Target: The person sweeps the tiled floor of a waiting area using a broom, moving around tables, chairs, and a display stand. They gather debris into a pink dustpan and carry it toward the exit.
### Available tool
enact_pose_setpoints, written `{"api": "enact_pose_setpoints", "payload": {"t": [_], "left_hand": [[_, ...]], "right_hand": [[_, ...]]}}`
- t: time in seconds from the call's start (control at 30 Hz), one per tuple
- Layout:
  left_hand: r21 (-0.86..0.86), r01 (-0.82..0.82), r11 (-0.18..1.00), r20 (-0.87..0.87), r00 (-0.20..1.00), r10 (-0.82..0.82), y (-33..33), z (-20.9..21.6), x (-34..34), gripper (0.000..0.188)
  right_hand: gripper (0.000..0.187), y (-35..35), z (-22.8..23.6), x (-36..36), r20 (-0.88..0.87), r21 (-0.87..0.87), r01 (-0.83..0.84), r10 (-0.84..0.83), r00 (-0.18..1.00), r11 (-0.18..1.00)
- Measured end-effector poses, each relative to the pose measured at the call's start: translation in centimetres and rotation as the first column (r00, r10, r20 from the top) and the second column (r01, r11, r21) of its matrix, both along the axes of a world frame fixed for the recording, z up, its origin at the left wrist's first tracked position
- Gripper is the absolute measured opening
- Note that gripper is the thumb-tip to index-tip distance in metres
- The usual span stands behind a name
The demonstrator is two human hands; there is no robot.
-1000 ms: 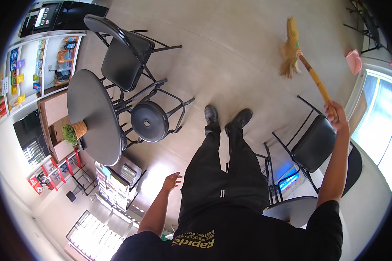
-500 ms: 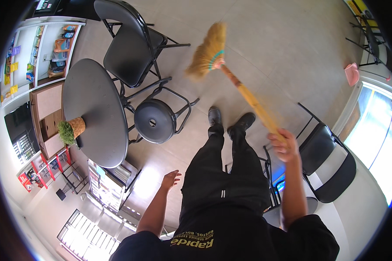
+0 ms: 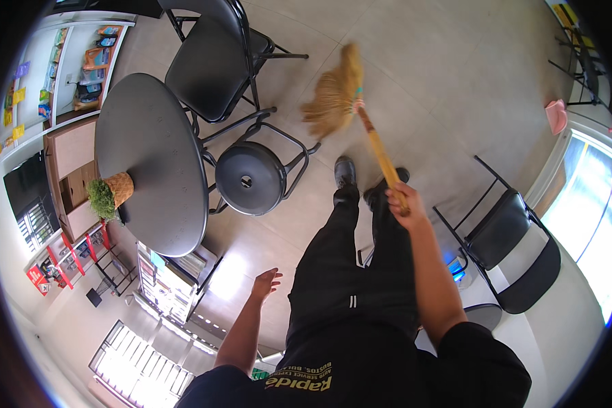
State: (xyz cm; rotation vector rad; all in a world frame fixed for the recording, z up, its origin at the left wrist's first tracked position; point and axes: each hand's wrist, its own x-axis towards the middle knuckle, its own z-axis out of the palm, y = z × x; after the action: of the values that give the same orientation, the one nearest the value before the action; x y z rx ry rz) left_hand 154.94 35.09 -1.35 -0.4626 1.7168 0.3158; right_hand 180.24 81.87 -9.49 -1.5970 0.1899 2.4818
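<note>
My right hand (image 3: 404, 205) is wrapped round the end of a yellow handle belonging to a soft straw broom (image 3: 338, 95). The broom slants away from me to the upper left. Its fan-shaped tan bristles, bound with a turquoise and pinkish band, are over the tiled floor beyond my shoes, slightly blurred. To the left of my legs, my left hand (image 3: 266, 283) hangs free with its fingers loosely apart and nothing in it. The black round stool (image 3: 250, 178) stands just left of my feet.
A black folding chair (image 3: 214, 68) and an oval grey table (image 3: 153, 177) with a potted plant (image 3: 110, 194) stand to the left. Another folding chair (image 3: 500, 231) is at the right. A pink dustpan (image 3: 556, 117) lies near the right wall. Stocked shelves (image 3: 88, 61) line the far left.
My right hand has moved left and inward in front of my legs, still gripping the broom. The bristles have shifted slightly right and down. My left hand stays about where it was.
</note>
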Motion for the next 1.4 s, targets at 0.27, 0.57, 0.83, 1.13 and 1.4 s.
{"api": "enact_pose_setpoints", "payload": {"t": [0.27,0.57,0.83,1.13,1.4], "left_hand": [[0.071,-0.004,0.997,0.086,0.996,-0.002,1.9,-2.2,2.7,0.052],[-0.002,0.066,0.998,0.081,0.994,-0.066,1.4,-1.2,0.9,0.048],[-0.005,0.050,0.999,0.030,0.998,-0.050,0.3,0.3,0.8,0.052],[-0.070,-0.035,0.997,0.024,0.999,0.036,-0.2,1.8,3.3,0.051],[-0.018,-0.045,0.999,0.053,0.997,0.046,2.4,1.5,3.4,0.053]], "right_hand": [[0.031,2.6,12.9,12.7,0.284,0.118,-0.279,0.237,0.929,0.953],[0.062,13.7,13.3,13.0,0.110,0.154,-0.615,0.605,0.788,0.773],[0.024,21.6,-2.8,-9.9,-0.023,0.233,-0.846,0.873,0.487,0.479],[0.020,14.3,-8.2,-26.9,-0.335,-0.108,-0.234,0.186,0.924,0.966],[0.027,14.1,-9.3,-6.6,-0.288,-0.252,-0.012,-0.063,0.956,0.968]]}}
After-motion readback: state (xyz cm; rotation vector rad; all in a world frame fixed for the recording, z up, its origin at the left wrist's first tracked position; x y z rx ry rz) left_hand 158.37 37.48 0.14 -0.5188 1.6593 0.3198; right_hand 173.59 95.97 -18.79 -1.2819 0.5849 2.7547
